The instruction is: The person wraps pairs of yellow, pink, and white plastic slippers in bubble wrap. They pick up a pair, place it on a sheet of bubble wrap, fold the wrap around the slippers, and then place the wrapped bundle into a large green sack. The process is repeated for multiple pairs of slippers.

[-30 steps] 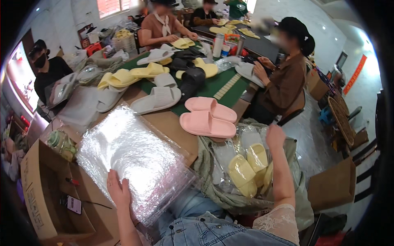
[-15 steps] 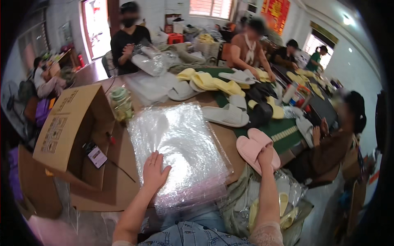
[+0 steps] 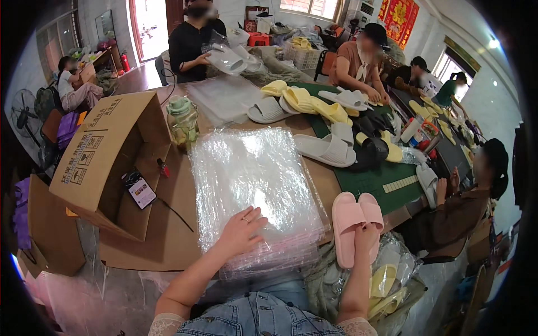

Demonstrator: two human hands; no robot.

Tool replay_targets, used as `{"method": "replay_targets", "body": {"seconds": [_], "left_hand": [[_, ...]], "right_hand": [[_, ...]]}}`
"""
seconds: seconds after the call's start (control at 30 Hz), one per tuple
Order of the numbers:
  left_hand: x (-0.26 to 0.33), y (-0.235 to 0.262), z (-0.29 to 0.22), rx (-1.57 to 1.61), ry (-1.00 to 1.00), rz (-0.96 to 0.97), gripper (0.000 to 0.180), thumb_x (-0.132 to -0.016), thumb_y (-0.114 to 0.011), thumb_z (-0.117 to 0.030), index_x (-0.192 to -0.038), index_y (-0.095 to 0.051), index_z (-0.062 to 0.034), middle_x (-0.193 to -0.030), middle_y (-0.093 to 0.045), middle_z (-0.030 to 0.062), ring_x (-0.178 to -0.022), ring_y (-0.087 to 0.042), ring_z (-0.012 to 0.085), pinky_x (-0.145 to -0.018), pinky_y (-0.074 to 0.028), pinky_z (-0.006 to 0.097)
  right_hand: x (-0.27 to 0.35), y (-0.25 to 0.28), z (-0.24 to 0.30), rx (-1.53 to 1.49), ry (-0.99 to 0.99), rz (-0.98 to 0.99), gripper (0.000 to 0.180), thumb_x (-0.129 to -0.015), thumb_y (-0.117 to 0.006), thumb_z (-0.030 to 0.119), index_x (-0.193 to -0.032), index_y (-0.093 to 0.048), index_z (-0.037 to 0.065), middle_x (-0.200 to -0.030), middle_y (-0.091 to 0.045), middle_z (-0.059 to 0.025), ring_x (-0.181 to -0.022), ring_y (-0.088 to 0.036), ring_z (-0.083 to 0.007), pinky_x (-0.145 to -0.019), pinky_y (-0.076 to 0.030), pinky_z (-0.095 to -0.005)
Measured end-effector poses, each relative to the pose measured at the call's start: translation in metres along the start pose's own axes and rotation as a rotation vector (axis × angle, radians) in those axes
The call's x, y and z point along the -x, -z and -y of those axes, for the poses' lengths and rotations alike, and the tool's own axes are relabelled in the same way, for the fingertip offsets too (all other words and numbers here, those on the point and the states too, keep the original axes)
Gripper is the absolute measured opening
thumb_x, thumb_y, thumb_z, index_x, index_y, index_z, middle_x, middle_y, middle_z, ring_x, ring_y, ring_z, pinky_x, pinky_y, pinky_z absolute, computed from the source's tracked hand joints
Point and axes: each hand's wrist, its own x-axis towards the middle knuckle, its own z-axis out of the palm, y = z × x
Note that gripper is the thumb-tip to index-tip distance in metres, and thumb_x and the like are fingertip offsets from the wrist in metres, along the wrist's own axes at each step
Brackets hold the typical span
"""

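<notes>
"Where are the pink slippers [image 3: 344, 238]?"
"In the right hand [image 3: 367, 236], apparently gripped at the straps [image 3: 349, 217], just right of the clear bags [image 3: 252, 179]."
"Left hand [image 3: 242, 231]?"
"Spread loosely on those bags."

The right grip [image 3: 367, 237] has taken hold of 2 pink slippers [image 3: 348, 218].

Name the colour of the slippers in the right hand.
The slippers in the right hand are pale pink, seen best in the head view.
</notes>
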Motion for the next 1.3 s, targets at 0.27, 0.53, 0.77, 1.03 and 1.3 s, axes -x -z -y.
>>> {"method": "replay_targets", "body": {"seconds": [0.27, 0.53, 0.77, 1.03, 1.3], "left_hand": [[-0.010, 0.010, -0.008, 0.103, 0.121, -0.040, 0.061, -0.078, -0.075, -0.045, -0.129, -0.061, -0.0142, -0.141, -0.051, 0.0189, -0.134, -0.044, 0.0363, -0.111, -0.036, 0.046], [-0.002, -0.023, -0.019, -0.083, 0.045, -0.164, 0.054, -0.080, -0.075, -0.038, -0.128, -0.061, -0.0195, -0.145, -0.049, 0.0149, -0.135, -0.042, 0.0395, -0.109, -0.035, 0.053], [-0.020, -0.012, -0.018, 0.143, 0.121, -0.322, 0.021, -0.087, -0.067, -0.023, -0.102, -0.074, -0.0112, -0.116, -0.068, 0.0154, -0.115, -0.060, 0.0358, -0.098, -0.048, 0.044], [-0.039, 0.012, -0.018, 0.354, 0.331, -0.413, 0.022, -0.095, -0.058, -0.017, -0.105, -0.075, -0.0073, -0.113, -0.070, 0.0154, -0.108, -0.064, 0.0319, -0.095, -0.049, 0.039], [-0.044, 0.042, -0.009, 2.079, 0.456, -0.713, 0.012, -0.099, -0.060, -0.013, -0.109, -0.060, -0.0055, -0.116, -0.063, 0.0106, -0.110, -0.061, 0.0239, -0.101, -0.051, 0.041]], "right_hand": [[0.033, 0.004, -0.002, -0.020, 0.082, -0.034, 0.017, -0.075, -0.062, 0.011, -0.085, -0.066, -0.003, -0.087, -0.063, -0.0224, -0.086, -0.060, -0.0426, -0.076, -0.047, -0.0515], [0.036, 0.004, 0.007, -0.004, 0.115, -0.079, 0.017, -0.080, -0.061, 0.013, -0.086, -0.065, -0.002, -0.089, -0.063, -0.0211, -0.086, -0.060, -0.0418, -0.077, -0.048, -0.0505], [0.039, 0.001, -0.009, -0.057, 0.040, -0.021, 0.016, -0.080, -0.063, 0.013, -0.086, -0.066, -0.001, -0.089, -0.063, -0.0196, -0.086, -0.059, -0.0404, -0.077, -0.047, -0.0494], [0.046, 0.009, -0.009, -0.158, 0.117, -0.068, 0.013, -0.078, -0.066, 0.011, -0.084, -0.066, 0.000, -0.088, -0.063, -0.0170, -0.086, -0.059, -0.0388, -0.077, -0.046, -0.0466], [0.044, 0.052, 0.063, -0.830, 0.100, -0.143, 0.030, -0.083, -0.060, 0.007, -0.110, -0.069, -0.002, -0.109, -0.067, -0.0184, -0.102, -0.063, -0.0325, -0.089, -0.048, -0.0397]]}}
